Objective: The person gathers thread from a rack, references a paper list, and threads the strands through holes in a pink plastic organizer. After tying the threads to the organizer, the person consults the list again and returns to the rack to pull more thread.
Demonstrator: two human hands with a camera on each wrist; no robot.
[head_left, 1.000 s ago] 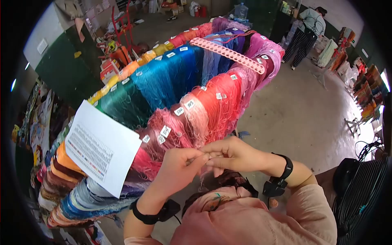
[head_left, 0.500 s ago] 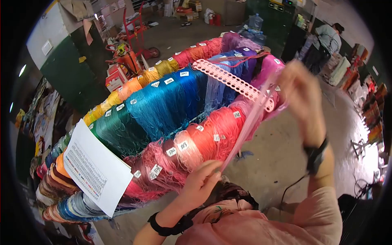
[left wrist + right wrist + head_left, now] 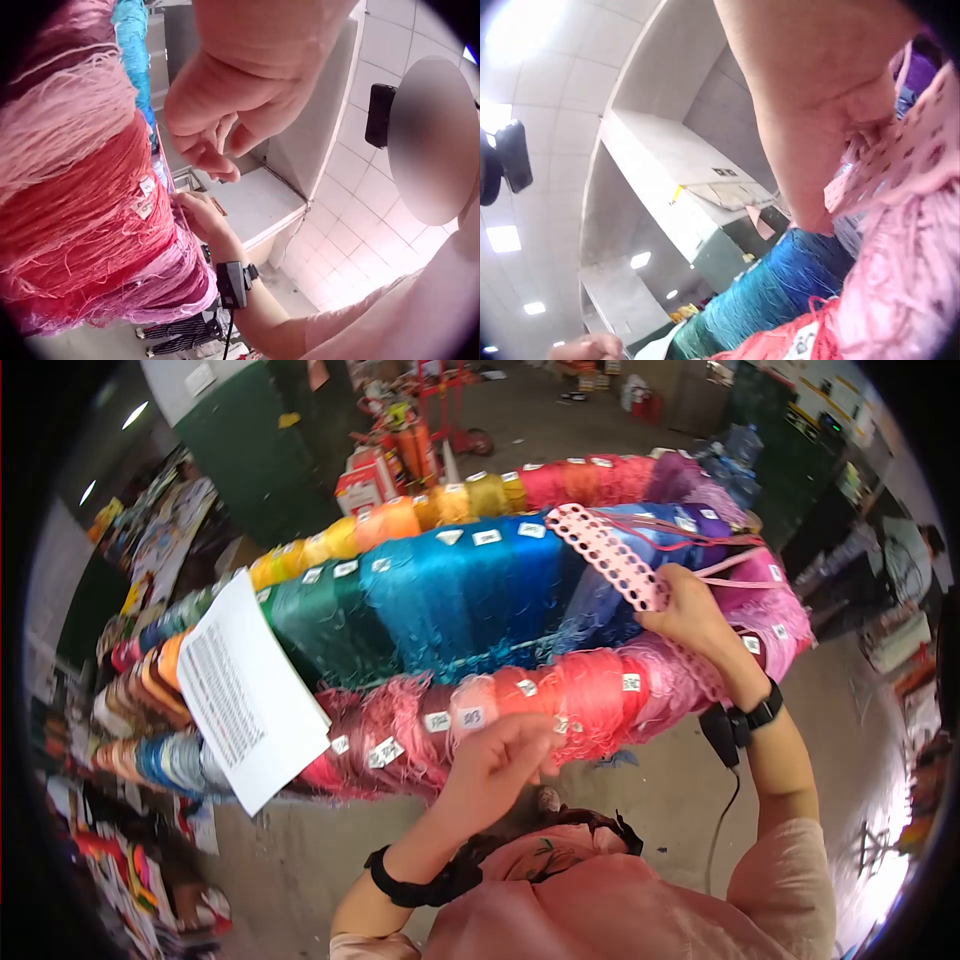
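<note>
My right hand [image 3: 690, 615] grips the near end of a pink perforated strip [image 3: 600, 550], which lies across the rows of hung thread. In the right wrist view the fingers curl against the holed strip [image 3: 922, 142], partly hidden behind the palm. Light pink strands [image 3: 735, 568] trail from beside that hand to the right. My left hand [image 3: 505, 760] hovers in front of the coral and red skeins [image 3: 590, 690], its fingers loosely bent. Nothing shows between those fingers in the left wrist view, where the hand [image 3: 240, 97] hangs beside the skeins.
White number tags sit on many skeins, including the blue ones [image 3: 480, 590]. A printed sheet [image 3: 250, 690] lies over the left end of the rack. Behind stand red-and-white boxes [image 3: 365, 485], a red hand truck [image 3: 440, 405] and water bottles [image 3: 740, 445]. Another person is at the far right.
Both hands were together, then drew a pink thread bundle out between them. Now the right hand has come down onto the strip, and the left no longer holds the bundle. The view has turned.
</note>
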